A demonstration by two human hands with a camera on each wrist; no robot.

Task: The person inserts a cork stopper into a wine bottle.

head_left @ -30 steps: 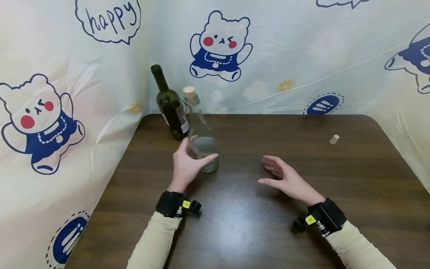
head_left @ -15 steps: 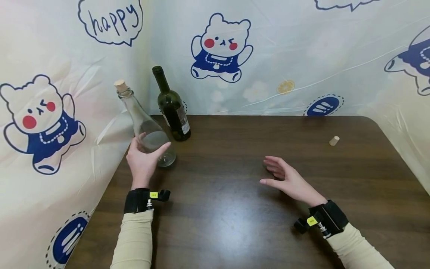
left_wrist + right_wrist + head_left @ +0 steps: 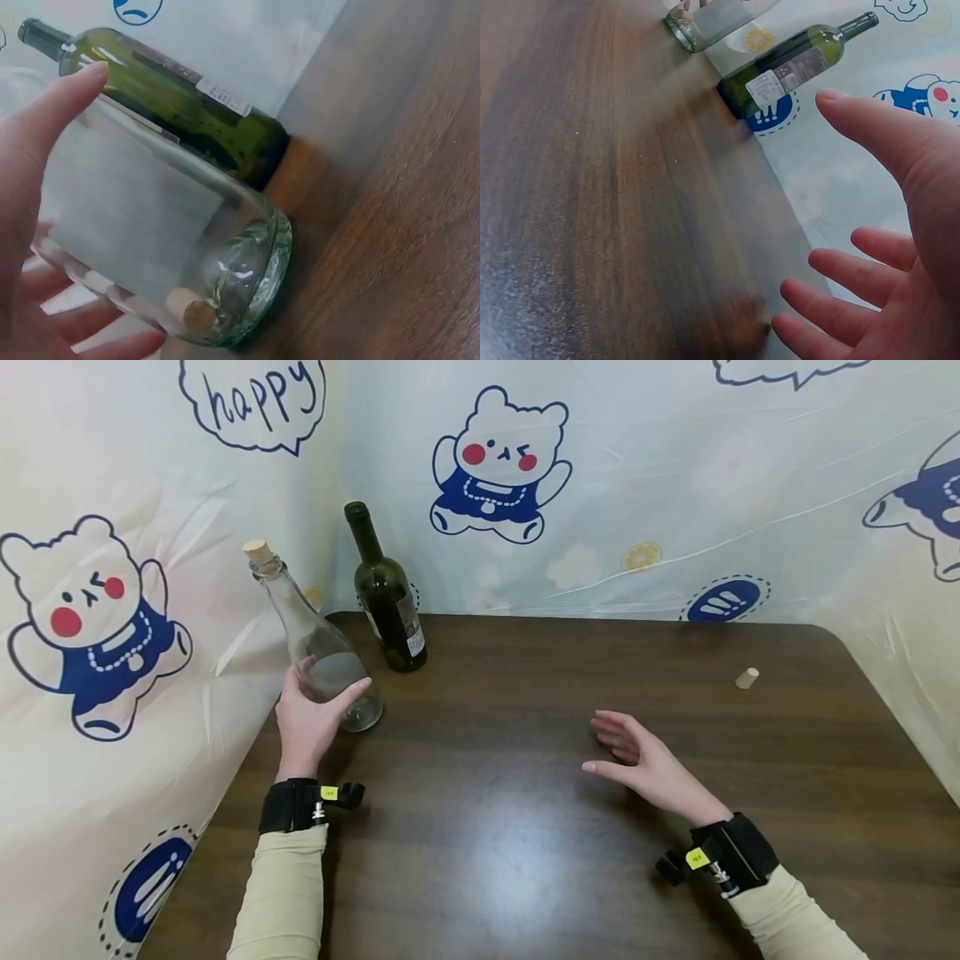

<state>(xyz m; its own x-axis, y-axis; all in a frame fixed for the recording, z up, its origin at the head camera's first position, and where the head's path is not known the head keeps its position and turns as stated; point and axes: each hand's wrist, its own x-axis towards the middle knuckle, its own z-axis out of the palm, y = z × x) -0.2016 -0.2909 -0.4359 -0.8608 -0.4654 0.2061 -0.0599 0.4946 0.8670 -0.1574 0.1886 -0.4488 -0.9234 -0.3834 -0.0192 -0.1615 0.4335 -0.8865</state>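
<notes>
My left hand (image 3: 309, 722) grips the lower body of a clear glass bottle (image 3: 288, 610), with the thumb on its near right side and the other fingers round the far left side. The bottle leans left in the head view, and a cork stopper (image 3: 257, 552) sits in its neck. Through the glass near its base, a small cork (image 3: 191, 309) shows in the left wrist view. A green wine bottle (image 3: 390, 610) stands just behind and to the right. My right hand (image 3: 645, 764) is over the table, holding nothing, thumb and fingers spread apart.
A loose small cork (image 3: 747, 677) lies on the brown wooden table (image 3: 525, 827) at the far right. Behind and to the left hangs a pale sheet (image 3: 645, 460) printed with cartoon bears, meeting the table's edges.
The left hand has carried the clear bottle leftward from the table's middle to the left of the green bottle, mostly within the first half second. The right hand has hardly moved.
</notes>
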